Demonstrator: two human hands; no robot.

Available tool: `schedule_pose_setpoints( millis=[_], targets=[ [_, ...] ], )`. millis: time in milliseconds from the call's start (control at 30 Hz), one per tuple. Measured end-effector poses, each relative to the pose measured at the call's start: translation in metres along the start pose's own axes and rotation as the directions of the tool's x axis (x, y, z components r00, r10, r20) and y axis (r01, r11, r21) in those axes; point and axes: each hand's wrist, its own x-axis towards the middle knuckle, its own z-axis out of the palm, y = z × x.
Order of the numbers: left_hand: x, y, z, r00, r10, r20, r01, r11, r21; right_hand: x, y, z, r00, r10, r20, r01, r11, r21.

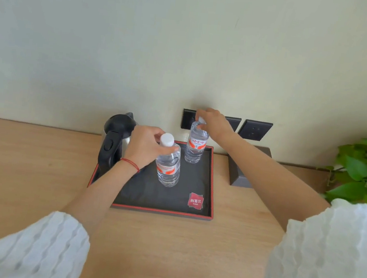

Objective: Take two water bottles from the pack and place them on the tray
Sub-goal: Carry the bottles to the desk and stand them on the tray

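Observation:
Two clear water bottles with white caps and red-and-white labels stand upright on a black tray [196, 181] with a red rim. The near bottle [168, 167] is in the tray's middle, and my left hand [145, 146] grips its shoulder just below the cap. The far bottle [195, 147] stands near the tray's back edge; my right hand [214, 124] holds it at the neck and cap. The pack is not in view.
A black and steel kettle [115, 140] stands on the tray's left back corner, close to my left wrist. A dark box [242, 175] sits right of the tray. Wall sockets [255, 130] are behind. A green plant [366, 169] stands at the far right on the wooden desk [37, 168].

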Motion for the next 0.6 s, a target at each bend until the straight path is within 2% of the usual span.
schedule_pose_setpoints(
  millis=[133,267,333,400,467,533,600],
  targets=[
    [0.038,-0.007,0.021,0.999,-0.012,0.048,0.011,1.0,0.028,0.003,0.004,0.003,1.0,0.01,0.002,-0.01,1.0,0.015],
    [0.066,-0.011,0.025,0.979,0.056,0.194,-0.063,0.998,0.029,0.006,0.007,0.006,1.0,0.005,0.001,-0.005,0.999,0.036],
    [0.078,-0.011,0.02,0.937,0.104,0.335,-0.128,0.99,0.051,0.006,0.008,0.007,1.0,-0.001,-0.007,0.001,0.999,0.041],
    [0.09,-0.007,0.013,0.85,0.112,0.514,-0.195,0.975,0.109,0.006,0.009,0.008,1.0,-0.007,-0.017,0.007,0.999,0.045],
    [0.1,0.001,0.009,0.774,0.133,0.619,-0.337,0.914,0.225,0.005,0.009,0.008,1.0,-0.017,-0.024,0.018,0.999,0.039],
    [0.106,0.01,0.008,0.753,0.178,0.634,-0.47,0.82,0.328,0.005,0.009,0.008,0.999,-0.025,-0.03,0.026,0.999,0.03],
    [0.109,0.014,0.008,0.753,0.217,0.622,-0.532,0.756,0.381,0.004,0.008,0.009,0.999,-0.031,-0.036,0.032,0.999,0.018]
  ],
)
